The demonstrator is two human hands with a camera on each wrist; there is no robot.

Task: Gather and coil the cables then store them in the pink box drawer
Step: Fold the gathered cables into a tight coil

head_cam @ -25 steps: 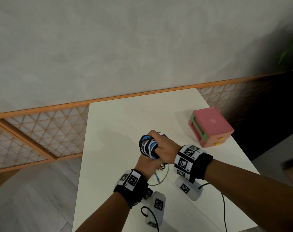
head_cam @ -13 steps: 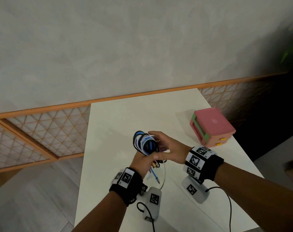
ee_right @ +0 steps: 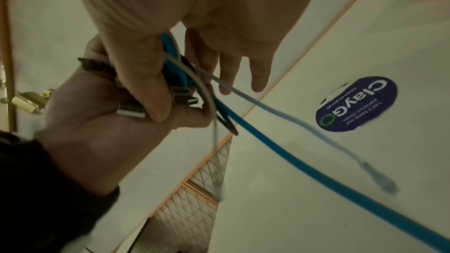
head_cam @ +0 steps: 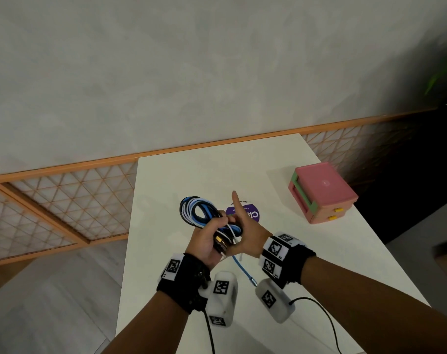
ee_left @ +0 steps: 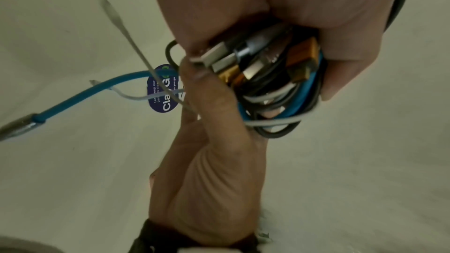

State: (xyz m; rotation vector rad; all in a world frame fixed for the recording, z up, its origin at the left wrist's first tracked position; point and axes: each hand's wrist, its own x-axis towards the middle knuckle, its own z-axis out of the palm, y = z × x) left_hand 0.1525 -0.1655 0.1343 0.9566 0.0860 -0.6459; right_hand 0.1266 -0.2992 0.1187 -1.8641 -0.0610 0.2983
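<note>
My left hand [head_cam: 207, 238] grips a coiled bundle of black, white and blue cables [head_cam: 198, 212] above the white table. The plugs [ee_left: 255, 64] are gathered in its palm. My right hand [head_cam: 248, 233] lies against the bundle with its fingers [ee_right: 243, 68] straight and its thumb [ee_right: 143, 88] pressing on the plugs. A loose blue cable end [head_cam: 242, 269] and thin white ends [ee_right: 292, 120] hang below the hands. The pink box [head_cam: 322, 192], with a green frame and yellow knobs, stands at the right, apart from both hands.
A round purple sticker [head_cam: 251, 213] lies on the table [head_cam: 191, 175] just behind the hands. The table's left edge drops to the floor beside an orange lattice rail [head_cam: 64, 205]. The far edge meets the grey wall. Black cords trail from my wrist cameras.
My right hand has come off the coil, where it was wrapped, and straightened its fingers. The left hand has tilted the bundle to the left, uncovering the purple sticker.
</note>
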